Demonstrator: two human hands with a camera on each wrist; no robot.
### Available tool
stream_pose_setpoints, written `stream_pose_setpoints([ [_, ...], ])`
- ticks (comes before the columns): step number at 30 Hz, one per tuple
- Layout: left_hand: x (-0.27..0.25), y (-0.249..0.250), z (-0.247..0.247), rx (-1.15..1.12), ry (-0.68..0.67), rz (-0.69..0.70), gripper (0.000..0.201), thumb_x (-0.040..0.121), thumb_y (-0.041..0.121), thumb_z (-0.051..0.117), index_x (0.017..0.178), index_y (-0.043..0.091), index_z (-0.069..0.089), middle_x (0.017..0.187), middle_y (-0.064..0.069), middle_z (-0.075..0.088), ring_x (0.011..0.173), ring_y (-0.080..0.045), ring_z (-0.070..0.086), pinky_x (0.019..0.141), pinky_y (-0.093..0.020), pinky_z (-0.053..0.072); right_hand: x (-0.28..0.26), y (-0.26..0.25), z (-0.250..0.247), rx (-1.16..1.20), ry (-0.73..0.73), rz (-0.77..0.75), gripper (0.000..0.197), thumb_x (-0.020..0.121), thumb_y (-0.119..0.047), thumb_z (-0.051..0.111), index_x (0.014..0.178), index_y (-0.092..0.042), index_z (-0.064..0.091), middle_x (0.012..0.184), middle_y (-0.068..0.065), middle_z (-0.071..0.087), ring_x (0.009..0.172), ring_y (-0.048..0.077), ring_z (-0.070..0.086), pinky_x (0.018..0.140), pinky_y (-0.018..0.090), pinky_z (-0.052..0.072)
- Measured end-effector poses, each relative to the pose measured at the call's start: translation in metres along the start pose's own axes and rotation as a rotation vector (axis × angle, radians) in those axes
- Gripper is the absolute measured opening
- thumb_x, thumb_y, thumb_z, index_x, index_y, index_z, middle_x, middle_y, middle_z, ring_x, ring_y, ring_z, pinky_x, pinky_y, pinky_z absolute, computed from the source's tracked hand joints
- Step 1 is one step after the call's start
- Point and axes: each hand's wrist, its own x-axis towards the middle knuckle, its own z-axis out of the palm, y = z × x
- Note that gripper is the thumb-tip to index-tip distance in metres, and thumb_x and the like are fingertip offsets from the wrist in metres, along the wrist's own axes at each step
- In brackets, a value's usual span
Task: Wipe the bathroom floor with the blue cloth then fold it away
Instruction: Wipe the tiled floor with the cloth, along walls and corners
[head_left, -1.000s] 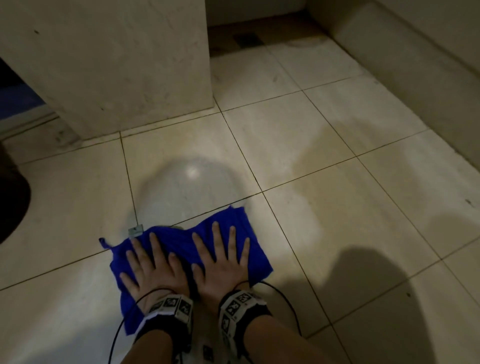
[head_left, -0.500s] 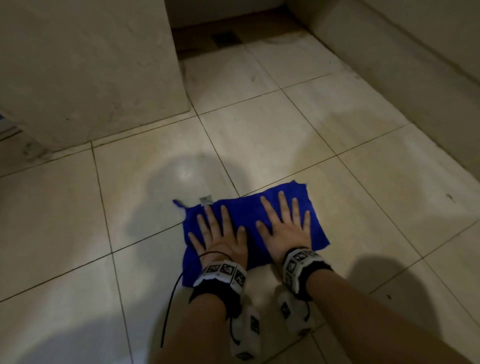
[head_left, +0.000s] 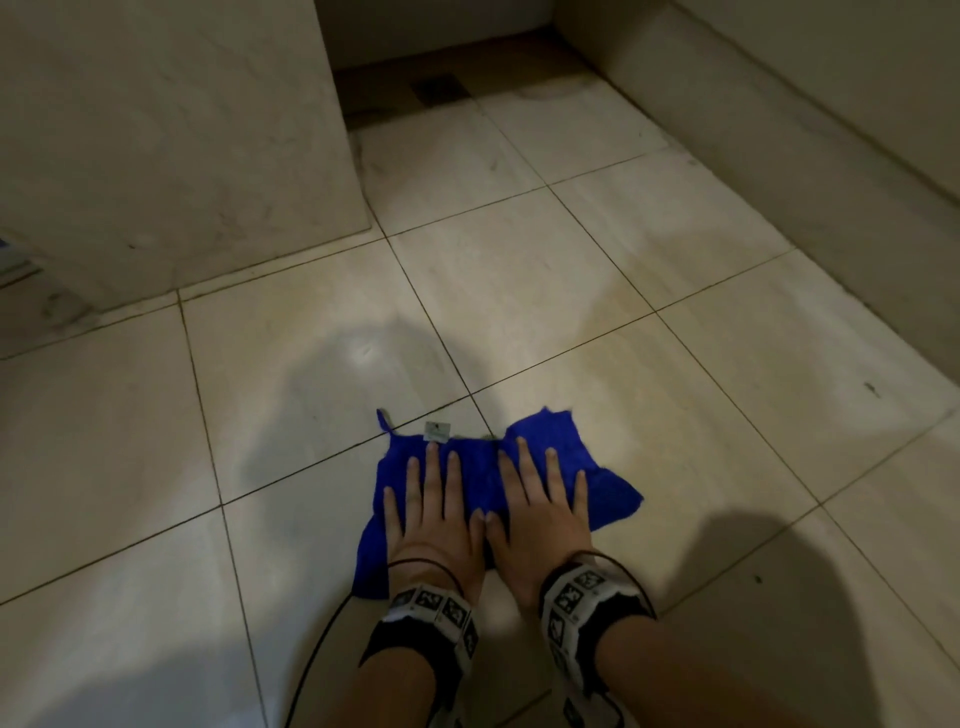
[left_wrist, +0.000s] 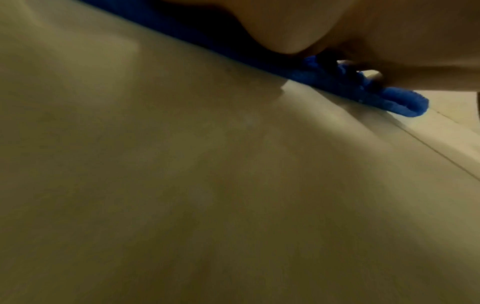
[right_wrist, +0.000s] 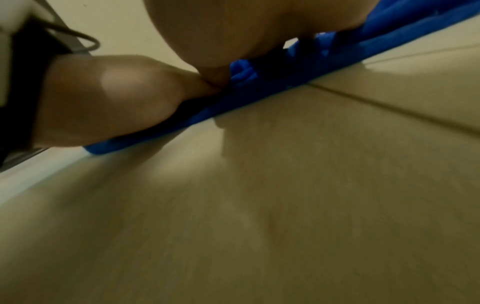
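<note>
The cloth (head_left: 558, 441) is lying spread on the floor (head_left: 675, 364), across a grout line, close in front of the person. The left hand (head_left: 431, 512) and right hand (head_left: 540, 512) are pressing flat on it side by side, thumbs touching, fingers straight and splayed, grasping nothing. Both wrists are wearing marker bands (head_left: 434, 608). The cloth is deep blue, rumpled, bunching at its edges, with a small white tag (head_left: 437, 431) and a loop at its far left corner. A wall (head_left: 156, 130) is standing beyond, left.

My hands (head_left: 488, 514) hide the blue cloth's (head_left: 602, 467) middle; my forearms run off at six o'clock; both wrist views blur.
</note>
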Motion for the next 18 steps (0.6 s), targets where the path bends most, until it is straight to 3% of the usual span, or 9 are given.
stream_pose_setpoints([
  [2,-0.007,-0.003,0.002,-0.003,-0.021,0.014,0.067,0.088,0.055,-0.009,0.139,0.022,-0.038,0.149,0.001,-0.043,0.143,-0.021,-0.029,0.113,-0.047,-0.023,-0.008,-0.001,0.003,-0.009,-0.015,0.004,0.068,0.1,-0.055,0.019,0.152,-0.032,-0.019,0.156,-0.009,-0.032,0.146,0.022,-0.024,0.118,0.053,-0.013],
  [5,-0.015,-0.002,0.001,-0.024,-0.007,0.027,0.076,0.073,0.052,-0.022,0.14,0.021,-0.035,0.153,0.002,-0.039,0.143,-0.02,-0.029,0.106,-0.044,-0.031,-0.011,-0.002,0.005,-0.018,-0.025,0.01,0.067,0.101,-0.053,0.018,0.151,-0.032,-0.021,0.155,-0.009,-0.033,0.146,0.02,-0.025,0.118,0.053,-0.013],
  [10,-0.012,0.003,-0.005,-0.046,-0.045,0.008,0.076,0.068,0.048,-0.025,0.139,0.025,-0.037,0.15,0.004,-0.042,0.136,-0.017,-0.036,0.109,-0.047,-0.027,-0.005,-0.001,0.002,-0.026,-0.011,-0.001,0.066,0.102,-0.05,0.018,0.152,-0.031,-0.021,0.157,-0.009,-0.03,0.147,0.02,-0.024,0.119,0.052,-0.012],
  [12,-0.004,0.005,-0.011,-0.067,-0.057,0.017,0.065,0.079,0.048,-0.02,0.138,0.027,-0.037,0.146,0.007,-0.044,0.138,-0.017,-0.034,0.112,-0.05,-0.022,0.005,0.0,-0.004,-0.021,0.004,0.003,0.067,0.101,-0.051,0.02,0.152,-0.031,-0.019,0.159,-0.008,-0.027,0.148,0.02,-0.02,0.119,0.051,-0.01],
  [14,0.009,0.007,-0.021,-0.098,-0.08,0.041,0.057,0.096,0.047,-0.003,0.14,0.029,-0.034,0.143,0.01,-0.044,0.142,-0.017,-0.03,0.112,-0.05,-0.021,0.024,0.0,-0.014,-0.015,0.015,0.009,0.069,0.101,-0.052,0.023,0.154,-0.03,-0.016,0.161,-0.008,-0.023,0.149,0.021,-0.016,0.12,0.052,-0.008],
  [18,0.037,0.015,-0.038,-0.118,-0.1,0.05,0.059,0.102,0.044,0.01,0.15,0.029,-0.022,0.154,0.007,-0.035,0.145,-0.019,-0.027,0.11,-0.049,-0.022,0.06,0.005,-0.039,-0.035,-0.005,-0.012,0.069,0.1,-0.049,0.028,0.155,-0.03,-0.008,0.163,-0.007,-0.017,0.15,0.022,-0.01,0.12,0.052,-0.005],
])
